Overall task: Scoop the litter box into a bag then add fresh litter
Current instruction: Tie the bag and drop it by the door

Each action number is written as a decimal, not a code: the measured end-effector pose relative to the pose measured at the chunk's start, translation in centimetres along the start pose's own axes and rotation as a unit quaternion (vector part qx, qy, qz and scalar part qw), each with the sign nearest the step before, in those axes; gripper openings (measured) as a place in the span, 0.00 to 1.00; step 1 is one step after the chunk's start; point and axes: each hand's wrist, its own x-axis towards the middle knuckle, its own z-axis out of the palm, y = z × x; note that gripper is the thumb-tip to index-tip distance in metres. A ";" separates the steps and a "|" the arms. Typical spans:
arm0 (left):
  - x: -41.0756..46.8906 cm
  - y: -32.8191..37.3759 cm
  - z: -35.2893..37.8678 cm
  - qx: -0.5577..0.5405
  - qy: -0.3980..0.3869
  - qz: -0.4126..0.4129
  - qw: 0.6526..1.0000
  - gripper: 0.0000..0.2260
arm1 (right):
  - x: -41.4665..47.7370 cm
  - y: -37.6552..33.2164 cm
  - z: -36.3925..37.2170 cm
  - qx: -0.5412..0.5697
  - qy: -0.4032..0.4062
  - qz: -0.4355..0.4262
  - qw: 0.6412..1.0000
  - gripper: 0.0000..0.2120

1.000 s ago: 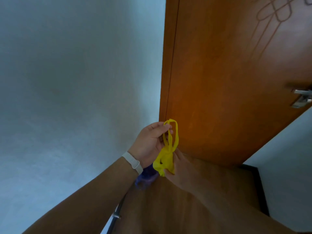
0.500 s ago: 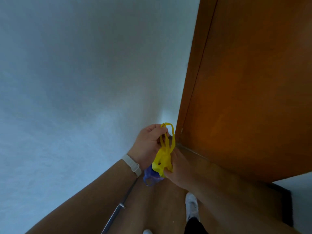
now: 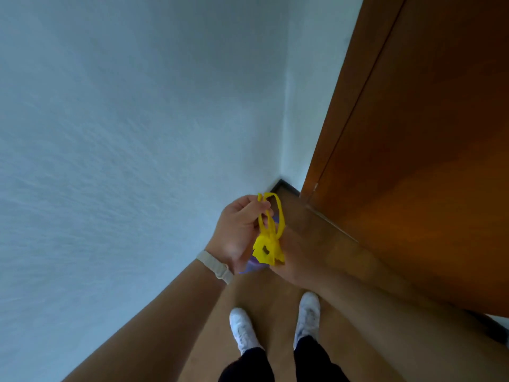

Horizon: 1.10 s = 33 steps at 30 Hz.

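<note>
A crumpled yellow plastic bag (image 3: pixel 268 244) hangs between my two hands in front of me, its loop handles uppermost. My left hand (image 3: pixel 238 232) pinches the handles near the top, a pale band on its wrist. My right hand (image 3: pixel 296 259) grips the bunched lower part of the bag from the right. A small purple object (image 3: pixel 254 267) shows just below the bag, mostly hidden behind my hands. No litter box, scoop or litter is in view.
A pale wall (image 3: pixel 137 133) fills the left side and meets a corner with a dark skirting (image 3: pixel 285 186). A brown wooden door (image 3: pixel 413 161) stands on the right. My feet in white shoes (image 3: pixel 275 323) stand on the brown wooden floor (image 3: pixel 325 244).
The view has tilted downward: the door handle has left the frame, and the floor, corner skirting and my shoes have come into sight. Both hands keep the same hold on the bag.
</note>
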 end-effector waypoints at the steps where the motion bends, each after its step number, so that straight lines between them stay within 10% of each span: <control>1: 1.2 -1.0 -0.4 -0.003 0.003 -0.007 1.000 0.10 | 0.4 1.1 0.6 0.010 -0.018 0.015 1.000 0.16; 18: 22.7 -21.6 -14.5 0.143 0.082 -0.095 0.982 0.07 | 4.8 18.6 18.8 -0.067 -0.113 0.128 0.983 0.23; 33: 27.0 -32.4 -22.4 0.595 0.046 -0.085 0.798 0.14 | 5.7 22.0 21.3 -0.158 -0.201 0.156 0.954 0.20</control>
